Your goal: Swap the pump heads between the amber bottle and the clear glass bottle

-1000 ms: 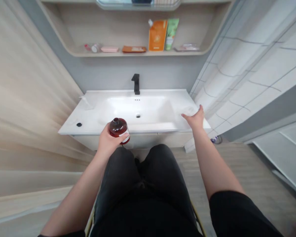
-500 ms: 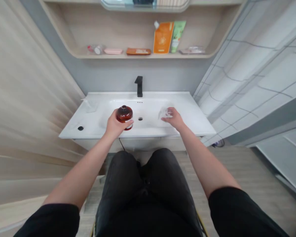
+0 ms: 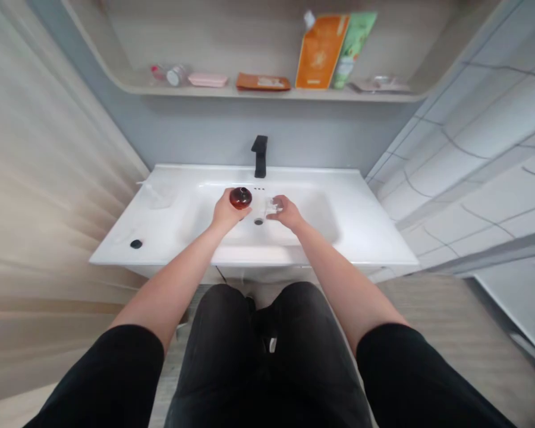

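Observation:
My left hand [image 3: 225, 213] is wrapped round a dark amber bottle [image 3: 240, 198] above the sink basin. The bottle's neck shows no cap and leans toward the middle. Close to its right, my right hand [image 3: 286, 213] pinches a clear see-through piece of plastic [image 3: 273, 206], whose exact kind I cannot make out. A small gap separates the bottle from the plastic. Below and between the hands lies the drain [image 3: 258, 222] of the white sink [image 3: 321, 223].
A black faucet [image 3: 260, 157] rises behind the hands. On the left counter are a small black round piece [image 3: 136, 244] and clear plastic wrap [image 3: 159, 195]. The shelf above holds an orange pouch [image 3: 321, 52], a green tube [image 3: 353, 50] and a pink case [image 3: 208, 79].
Both hands have come together over the middle of the basin, the bottle moving right and the clear plastic moving left. My view has shifted closer to the sink.

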Tool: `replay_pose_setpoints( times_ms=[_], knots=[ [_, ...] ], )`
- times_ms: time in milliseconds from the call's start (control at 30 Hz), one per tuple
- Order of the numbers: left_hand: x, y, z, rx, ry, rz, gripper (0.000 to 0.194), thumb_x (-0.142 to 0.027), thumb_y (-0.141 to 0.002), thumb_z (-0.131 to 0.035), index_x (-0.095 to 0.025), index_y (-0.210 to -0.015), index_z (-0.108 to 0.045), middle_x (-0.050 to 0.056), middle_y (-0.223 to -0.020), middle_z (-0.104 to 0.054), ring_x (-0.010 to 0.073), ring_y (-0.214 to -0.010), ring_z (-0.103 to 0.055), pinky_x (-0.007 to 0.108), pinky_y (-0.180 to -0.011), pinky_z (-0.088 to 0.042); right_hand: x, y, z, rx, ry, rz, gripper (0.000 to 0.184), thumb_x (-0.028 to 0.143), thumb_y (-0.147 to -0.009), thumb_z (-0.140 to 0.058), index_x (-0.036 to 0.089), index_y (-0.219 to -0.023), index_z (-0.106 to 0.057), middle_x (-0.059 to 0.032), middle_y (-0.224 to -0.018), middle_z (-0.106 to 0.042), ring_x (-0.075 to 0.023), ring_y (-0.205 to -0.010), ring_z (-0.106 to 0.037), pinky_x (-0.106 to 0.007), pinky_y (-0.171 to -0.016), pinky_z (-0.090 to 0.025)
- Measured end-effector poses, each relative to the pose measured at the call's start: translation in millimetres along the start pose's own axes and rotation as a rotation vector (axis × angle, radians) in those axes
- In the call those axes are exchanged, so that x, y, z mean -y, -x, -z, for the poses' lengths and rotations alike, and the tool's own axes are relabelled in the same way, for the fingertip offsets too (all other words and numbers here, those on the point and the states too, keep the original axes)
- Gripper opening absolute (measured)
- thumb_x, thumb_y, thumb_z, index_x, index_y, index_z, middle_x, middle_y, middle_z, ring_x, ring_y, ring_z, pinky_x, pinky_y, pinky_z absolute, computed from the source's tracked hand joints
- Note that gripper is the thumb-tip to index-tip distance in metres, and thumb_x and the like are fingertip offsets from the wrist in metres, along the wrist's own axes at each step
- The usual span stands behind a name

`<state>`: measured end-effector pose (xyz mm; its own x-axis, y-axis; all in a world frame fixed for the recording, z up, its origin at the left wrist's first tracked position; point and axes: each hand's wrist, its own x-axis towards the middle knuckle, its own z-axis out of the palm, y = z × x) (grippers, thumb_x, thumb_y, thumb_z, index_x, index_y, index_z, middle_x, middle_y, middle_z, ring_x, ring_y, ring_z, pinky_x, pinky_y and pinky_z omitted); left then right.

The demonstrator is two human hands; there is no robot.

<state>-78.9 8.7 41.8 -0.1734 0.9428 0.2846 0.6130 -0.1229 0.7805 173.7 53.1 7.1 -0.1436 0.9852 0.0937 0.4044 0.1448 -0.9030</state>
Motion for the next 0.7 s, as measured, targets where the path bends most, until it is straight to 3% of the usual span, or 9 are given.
replay_pose_setpoints(
  times_ms=[333,700],
  knots=[
    [20.8,-6.8,-17.6,0.090,-0.077,0.005,0.076,-0.033,-0.073,-0.098,-0.028,-0.140,-0.064,0.006,-0.133,-0.081,0.0307,-0.124,-0.078,0.042,-0.113,-0.060,-27.3,-4.5,-2.1,0.170,0.062,0.074,0.097,0.032,-0.064,-0.101,0.028,-0.155,-0.067,-0.0086,-0.131,-0.080,-0.0299,-0.115,-0.075,-0.047,-0.106,-0.062],
    [30.0,-9.5,-22.1,0.136,-0.282,-0.042,0.076,-0.032,-0.075,-0.095,-0.028,-0.144,-0.065,0.008,-0.141,-0.078,0.0321,-0.129,-0.075,0.041,-0.114,-0.057,-24.1,-5.4,-4.8,0.161,0.110,0.046,0.097,0.029,-0.064,-0.100,0.025,-0.154,-0.063,-0.0089,-0.126,-0.079,-0.0290,-0.109,-0.075,-0.046,-0.106,-0.062]
  ],
)
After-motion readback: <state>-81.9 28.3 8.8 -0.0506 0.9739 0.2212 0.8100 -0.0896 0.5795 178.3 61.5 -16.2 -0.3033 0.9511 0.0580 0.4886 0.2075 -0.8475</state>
